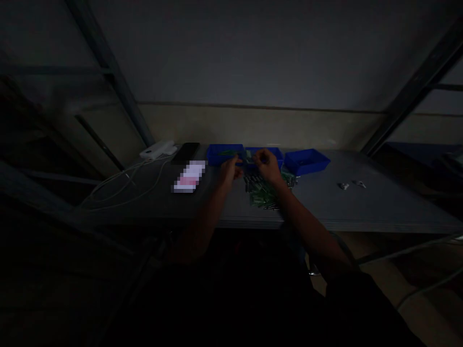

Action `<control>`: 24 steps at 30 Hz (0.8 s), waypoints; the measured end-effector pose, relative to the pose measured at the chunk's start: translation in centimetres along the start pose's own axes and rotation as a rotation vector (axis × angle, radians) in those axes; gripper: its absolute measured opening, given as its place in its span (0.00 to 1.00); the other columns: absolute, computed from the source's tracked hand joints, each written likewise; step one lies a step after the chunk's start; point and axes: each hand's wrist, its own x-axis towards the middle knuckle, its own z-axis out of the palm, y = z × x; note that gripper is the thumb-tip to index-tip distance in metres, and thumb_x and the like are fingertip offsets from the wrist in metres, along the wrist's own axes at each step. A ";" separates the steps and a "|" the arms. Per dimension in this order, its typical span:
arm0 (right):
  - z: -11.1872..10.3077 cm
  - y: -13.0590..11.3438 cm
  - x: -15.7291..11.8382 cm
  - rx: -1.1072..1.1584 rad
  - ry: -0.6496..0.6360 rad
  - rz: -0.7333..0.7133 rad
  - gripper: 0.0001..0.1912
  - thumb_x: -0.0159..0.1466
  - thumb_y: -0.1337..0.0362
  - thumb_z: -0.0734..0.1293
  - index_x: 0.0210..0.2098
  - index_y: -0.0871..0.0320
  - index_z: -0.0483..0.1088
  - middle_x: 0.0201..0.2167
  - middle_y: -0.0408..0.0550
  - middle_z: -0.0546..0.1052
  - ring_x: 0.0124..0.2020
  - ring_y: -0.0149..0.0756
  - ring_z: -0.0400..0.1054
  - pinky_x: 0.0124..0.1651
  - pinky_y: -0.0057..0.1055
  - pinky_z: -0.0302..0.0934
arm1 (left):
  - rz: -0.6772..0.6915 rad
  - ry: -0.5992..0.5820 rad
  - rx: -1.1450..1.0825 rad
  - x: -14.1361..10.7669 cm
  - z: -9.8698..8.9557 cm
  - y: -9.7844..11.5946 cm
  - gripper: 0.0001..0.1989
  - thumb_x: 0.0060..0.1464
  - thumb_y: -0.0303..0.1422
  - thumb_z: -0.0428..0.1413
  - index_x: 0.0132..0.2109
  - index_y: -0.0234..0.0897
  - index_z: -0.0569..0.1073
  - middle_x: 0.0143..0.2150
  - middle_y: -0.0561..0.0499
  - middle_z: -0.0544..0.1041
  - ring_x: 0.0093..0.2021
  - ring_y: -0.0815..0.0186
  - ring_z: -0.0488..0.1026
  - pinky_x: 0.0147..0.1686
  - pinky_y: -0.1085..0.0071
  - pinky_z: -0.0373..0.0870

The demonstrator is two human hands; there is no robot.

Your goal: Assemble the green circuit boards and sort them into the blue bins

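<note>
Dim light hides much of the detail. My right hand (pixel 266 165) is pinched closed in front of the middle blue bin (pixel 277 153), at the edge of a small pale, see-through packet (pixel 249 155). To its left, my left hand (pixel 228 171) reaches toward the same spot, fingers partly apart, with no object visible in them. It is in front of the left blue bin (pixel 213 156), which holds green pieces (pixel 227 152). Below my right hand lies a heap of green pieces and thin metal parts (pixel 265 195) on the grey table (pixel 318 207).
A third blue bin (pixel 306 166) stands on the right. Two small metal parts lie farther right, one a shiny piece (pixel 343 186). To the left are a lit phone (pixel 190 177), a dark phone (pixel 186 152), a white power adapter (pixel 157 150) and looped white cables (pixel 119 180).
</note>
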 end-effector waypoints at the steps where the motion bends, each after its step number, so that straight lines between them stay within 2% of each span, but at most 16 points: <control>1: 0.0 0.0 -0.1 -0.033 0.002 -0.030 0.05 0.54 0.62 0.61 0.27 0.56 0.60 0.24 0.42 0.66 0.28 0.30 0.60 0.34 0.27 0.57 | -0.042 -0.028 0.006 0.0 0.0 0.0 0.23 0.49 0.51 0.49 0.33 0.35 0.73 0.13 0.52 0.66 0.13 0.71 0.62 0.16 0.74 0.52; 5: 0.2 0.0 -0.4 -0.125 -0.004 -0.073 0.04 0.54 0.63 0.61 0.26 0.57 0.62 0.25 0.43 0.69 0.28 0.31 0.62 0.35 0.28 0.57 | -0.119 -0.059 -0.020 0.2 -0.2 0.0 0.34 0.49 0.60 0.39 0.32 0.33 0.74 0.15 0.46 0.70 0.16 0.67 0.66 0.17 0.72 0.55; 7: 0.2 0.0 -0.5 -0.155 -0.012 -0.082 0.04 0.54 0.64 0.61 0.26 0.57 0.63 0.25 0.43 0.70 0.28 0.31 0.63 0.35 0.28 0.57 | -0.134 -0.057 -0.060 0.3 -0.3 -0.2 0.36 0.48 0.61 0.38 0.33 0.32 0.74 0.17 0.45 0.72 0.17 0.66 0.68 0.18 0.71 0.58; 10: 0.1 0.1 -0.6 -0.171 -0.047 -0.126 0.04 0.54 0.64 0.61 0.26 0.58 0.65 0.25 0.44 0.72 0.28 0.32 0.64 0.35 0.29 0.57 | -0.139 -0.051 -0.109 0.5 -0.4 -0.4 0.33 0.48 0.59 0.42 0.35 0.33 0.73 0.20 0.45 0.74 0.18 0.67 0.68 0.19 0.72 0.60; 13: 0.0 0.2 -0.6 -0.169 -0.091 -0.184 0.05 0.55 0.66 0.61 0.26 0.58 0.68 0.27 0.46 0.73 0.29 0.34 0.65 0.37 0.30 0.58 | -0.121 -0.043 -0.161 0.6 -0.3 -0.5 0.27 0.50 0.54 0.46 0.40 0.34 0.70 0.23 0.46 0.75 0.20 0.67 0.70 0.22 0.72 0.62; 18: -0.1 0.1 -0.5 -0.229 -0.090 -0.265 0.04 0.54 0.68 0.63 0.25 0.56 0.69 0.31 0.48 0.74 0.36 0.37 0.65 0.44 0.35 0.58 | -0.077 -0.036 -0.256 0.6 -0.2 -0.4 0.16 0.51 0.37 0.50 0.45 0.34 0.69 0.29 0.47 0.76 0.26 0.68 0.72 0.27 0.73 0.66; 21: -0.2 0.3 -0.3 -0.257 -0.036 -0.261 0.04 0.53 0.70 0.63 0.25 0.56 0.69 0.34 0.48 0.72 0.40 0.38 0.65 0.47 0.36 0.58 | 0.016 -0.007 -0.249 0.6 -0.1 -0.5 0.18 0.46 0.30 0.52 0.47 0.34 0.69 0.31 0.49 0.76 0.28 0.68 0.72 0.28 0.73 0.66; 24: -0.2 0.4 -0.2 -0.271 -0.025 -0.209 0.04 0.52 0.70 0.64 0.25 0.57 0.70 0.33 0.48 0.71 0.39 0.37 0.64 0.46 0.36 0.58 | 0.119 0.014 -0.219 0.5 0.1 -0.8 0.21 0.44 0.27 0.53 0.49 0.33 0.68 0.32 0.49 0.75 0.29 0.69 0.71 0.30 0.73 0.66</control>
